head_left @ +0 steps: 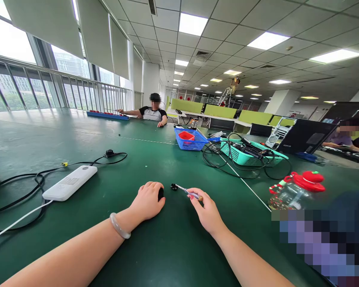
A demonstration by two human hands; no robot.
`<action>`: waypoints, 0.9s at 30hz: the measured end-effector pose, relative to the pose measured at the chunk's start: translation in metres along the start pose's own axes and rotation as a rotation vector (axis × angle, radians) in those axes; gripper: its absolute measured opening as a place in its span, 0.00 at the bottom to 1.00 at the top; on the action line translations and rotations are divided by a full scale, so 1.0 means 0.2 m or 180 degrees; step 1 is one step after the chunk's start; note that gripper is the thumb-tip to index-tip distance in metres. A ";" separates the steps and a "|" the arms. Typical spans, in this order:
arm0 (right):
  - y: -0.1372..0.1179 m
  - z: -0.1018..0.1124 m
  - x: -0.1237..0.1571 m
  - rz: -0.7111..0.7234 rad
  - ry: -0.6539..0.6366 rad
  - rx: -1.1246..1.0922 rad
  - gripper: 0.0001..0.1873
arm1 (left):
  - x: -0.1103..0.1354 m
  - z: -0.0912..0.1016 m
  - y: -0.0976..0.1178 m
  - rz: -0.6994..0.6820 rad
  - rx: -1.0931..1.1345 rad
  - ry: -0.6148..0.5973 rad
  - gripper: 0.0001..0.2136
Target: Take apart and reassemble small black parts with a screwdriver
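Observation:
My right hand (206, 208) holds a slim screwdriver (194, 195) between thumb and fingertips, its handle end towards the right. The shaft points left, and its tip meets a small black round part (174, 187) just above the green tabletop; I cannot tell whether the two are joined. My left hand (148, 200), with a pale bangle at the wrist, rests on the table, curled round a black object (160, 194). Only an edge of that object shows by the thumb; the palm hides the rest.
A white power strip (71, 182) and black cables lie to the left. Ahead stand a blue basket (191, 144) and a teal basket (242, 157) of cables. A red-lidded jar (296, 191) is on the right. A person (153, 113) sits across the table beside a long blue tray (107, 115).

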State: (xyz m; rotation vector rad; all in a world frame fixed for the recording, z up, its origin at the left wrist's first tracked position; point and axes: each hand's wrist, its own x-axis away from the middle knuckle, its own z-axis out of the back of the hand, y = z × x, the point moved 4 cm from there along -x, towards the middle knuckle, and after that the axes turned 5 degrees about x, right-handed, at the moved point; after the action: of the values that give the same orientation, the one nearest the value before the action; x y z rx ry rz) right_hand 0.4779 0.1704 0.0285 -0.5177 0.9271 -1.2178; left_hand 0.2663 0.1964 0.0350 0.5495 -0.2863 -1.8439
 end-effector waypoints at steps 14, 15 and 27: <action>-0.07 0.07 0.02 0.1100 0.0876 0.0109 0.12 | 0.02 -0.03 0.04 -0.0541 0.0006 -0.0509 0.18; -0.07 0.06 0.02 0.1170 0.0877 0.0221 0.12 | 0.02 -0.03 0.05 -0.0596 -0.0014 -0.0496 0.16; -0.14 0.04 0.05 0.1627 0.0964 0.1061 0.12 | 0.15 0.04 0.13 -0.0680 0.0125 -0.0403 0.12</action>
State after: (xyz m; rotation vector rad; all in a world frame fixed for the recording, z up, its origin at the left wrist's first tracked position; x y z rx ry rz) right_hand 0.4695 0.1511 0.0518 0.1729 1.0055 -0.9619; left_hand 0.2766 0.1582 0.0461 0.5065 -0.3607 -2.0881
